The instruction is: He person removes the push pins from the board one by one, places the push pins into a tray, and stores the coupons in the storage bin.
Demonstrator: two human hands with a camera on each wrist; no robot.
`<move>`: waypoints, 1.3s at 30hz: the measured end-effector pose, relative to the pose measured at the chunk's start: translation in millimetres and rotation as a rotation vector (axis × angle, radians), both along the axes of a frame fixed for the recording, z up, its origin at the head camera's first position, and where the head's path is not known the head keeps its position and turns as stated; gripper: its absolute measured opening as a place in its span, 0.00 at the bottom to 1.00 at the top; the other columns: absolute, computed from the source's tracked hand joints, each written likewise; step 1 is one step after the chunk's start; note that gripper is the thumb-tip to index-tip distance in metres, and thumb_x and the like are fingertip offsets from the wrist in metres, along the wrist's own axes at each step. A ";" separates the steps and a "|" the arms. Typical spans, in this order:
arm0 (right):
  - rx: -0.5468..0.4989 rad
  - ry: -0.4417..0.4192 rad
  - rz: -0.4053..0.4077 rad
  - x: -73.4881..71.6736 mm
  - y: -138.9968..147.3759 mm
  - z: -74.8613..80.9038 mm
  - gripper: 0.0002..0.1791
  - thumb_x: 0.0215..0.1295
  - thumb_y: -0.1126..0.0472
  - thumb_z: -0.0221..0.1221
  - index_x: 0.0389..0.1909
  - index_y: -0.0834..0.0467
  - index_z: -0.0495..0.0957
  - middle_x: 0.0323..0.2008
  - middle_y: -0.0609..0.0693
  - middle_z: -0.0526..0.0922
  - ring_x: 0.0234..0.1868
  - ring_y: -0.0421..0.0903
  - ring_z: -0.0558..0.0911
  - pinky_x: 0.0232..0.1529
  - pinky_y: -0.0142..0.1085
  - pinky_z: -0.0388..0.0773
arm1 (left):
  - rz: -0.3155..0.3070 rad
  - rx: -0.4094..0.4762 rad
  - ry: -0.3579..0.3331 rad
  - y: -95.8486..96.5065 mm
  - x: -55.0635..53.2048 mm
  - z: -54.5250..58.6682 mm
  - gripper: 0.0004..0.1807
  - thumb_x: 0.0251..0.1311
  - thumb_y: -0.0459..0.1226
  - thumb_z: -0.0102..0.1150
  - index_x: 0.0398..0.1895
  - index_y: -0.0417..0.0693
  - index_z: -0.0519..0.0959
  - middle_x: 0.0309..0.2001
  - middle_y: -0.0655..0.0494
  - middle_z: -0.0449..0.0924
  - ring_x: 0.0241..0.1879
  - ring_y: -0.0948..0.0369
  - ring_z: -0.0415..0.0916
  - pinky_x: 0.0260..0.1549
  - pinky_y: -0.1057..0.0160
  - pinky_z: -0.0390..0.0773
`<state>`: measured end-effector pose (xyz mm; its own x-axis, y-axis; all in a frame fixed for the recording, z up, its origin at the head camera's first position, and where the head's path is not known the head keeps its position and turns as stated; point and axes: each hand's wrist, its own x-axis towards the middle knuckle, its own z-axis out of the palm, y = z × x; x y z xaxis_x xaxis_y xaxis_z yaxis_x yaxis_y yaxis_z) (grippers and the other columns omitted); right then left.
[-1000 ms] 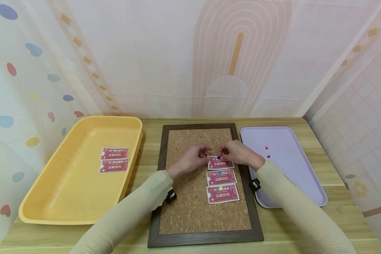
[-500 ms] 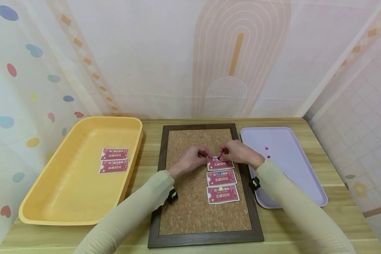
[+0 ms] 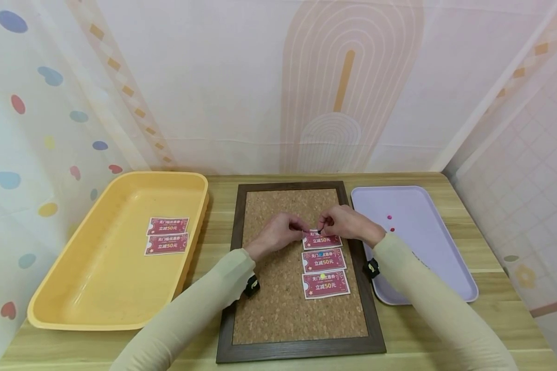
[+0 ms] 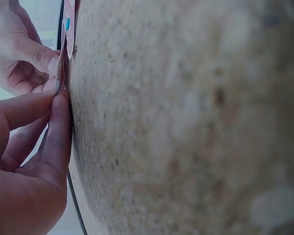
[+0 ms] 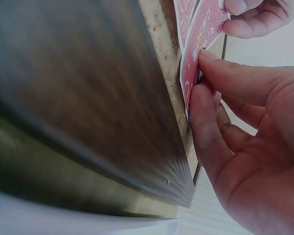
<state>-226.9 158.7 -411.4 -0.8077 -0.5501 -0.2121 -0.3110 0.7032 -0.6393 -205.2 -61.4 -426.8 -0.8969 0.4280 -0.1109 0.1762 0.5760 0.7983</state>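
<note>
A red-and-white paper coupon [image 3: 324, 240] lies on the right half of the framed cork board [image 3: 269, 288], above two others in a column. My left hand [image 3: 282, 232] pinches its left end between thumb and fingertip, as the left wrist view shows. At its upper edge my right hand [image 3: 345, 224] pinches a small black pushpin [image 3: 319, 232], mostly covered by the fingers. In the right wrist view this coupon [image 5: 203, 36] bends slightly up from the cork. A blue pin [image 3: 321, 254] sits on the middle coupon [image 3: 325, 262], a yellow pin [image 3: 323, 276] on the lowest coupon [image 3: 326, 287].
To the left stands a deep yellow tray [image 3: 88, 288] with two matching coupons [image 3: 167, 235] inside. A shallow lilac tray [image 3: 438, 257] at the right bears two small pink-red pins [image 3: 391, 223] and is partly under my right forearm. The board has a raised dark wood frame [image 3: 301, 350].
My left fingers have closed onto the coupon's upper left corner, moving slightly to the right. The right hand stays at the upper edge with the black pushpin.
</note>
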 end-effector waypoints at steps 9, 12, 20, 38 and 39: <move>-0.015 -0.006 0.007 -0.1 1.0 -1.3 0.03 0.70 0.68 0.64 0.36 0.59 0.83 0.31 0.48 0.83 0.28 0.41 0.78 0.34 0.35 0.75 | 0.008 -0.010 0.001 0.1 -0.3 -0.3 0.05 0.66 0.33 0.68 0.42 0.46 0.90 0.41 0.56 0.88 0.40 0.62 0.80 0.42 0.62 0.78; -0.008 -0.002 0.007 0.0 1.3 -1.5 0.02 0.70 0.67 0.64 0.36 0.59 0.83 0.31 0.48 0.83 0.29 0.41 0.77 0.35 0.35 0.75 | 0.007 -0.018 0.003 0.4 -0.4 -0.1 0.06 0.66 0.33 0.67 0.43 0.46 0.90 0.42 0.55 0.88 0.41 0.61 0.80 0.43 0.62 0.78; -0.012 -0.006 0.014 0.3 1.4 -1.3 0.02 0.70 0.69 0.64 0.36 0.59 0.83 0.30 0.48 0.83 0.28 0.41 0.78 0.34 0.35 0.76 | 0.008 -0.034 0.005 0.8 -1.0 -0.3 0.06 0.66 0.33 0.67 0.43 0.46 0.90 0.42 0.55 0.88 0.41 0.61 0.80 0.45 0.60 0.79; -0.022 -0.004 0.025 0.7 2.4 -1.4 0.03 0.71 0.67 0.63 0.36 0.60 0.81 0.30 0.48 0.82 0.28 0.41 0.77 0.34 0.35 0.75 | 0.009 -0.031 -0.002 1.3 -1.3 -1.9 0.06 0.67 0.33 0.67 0.43 0.45 0.90 0.40 0.55 0.88 0.39 0.62 0.80 0.42 0.63 0.78; -0.022 -0.003 0.028 0.5 2.7 -1.6 0.03 0.71 0.67 0.63 0.36 0.60 0.81 0.30 0.48 0.82 0.28 0.41 0.77 0.34 0.36 0.75 | 0.009 -0.029 -0.001 1.4 -1.5 -2.1 0.06 0.67 0.33 0.67 0.43 0.45 0.90 0.40 0.55 0.88 0.39 0.62 0.80 0.41 0.63 0.78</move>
<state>-226.4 161.4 -413.0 -0.7916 -0.5766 -0.2022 -0.3282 0.6804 -0.6552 -206.7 -60.0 -428.9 -0.9008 0.4161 -0.1245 0.1695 0.6008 0.7812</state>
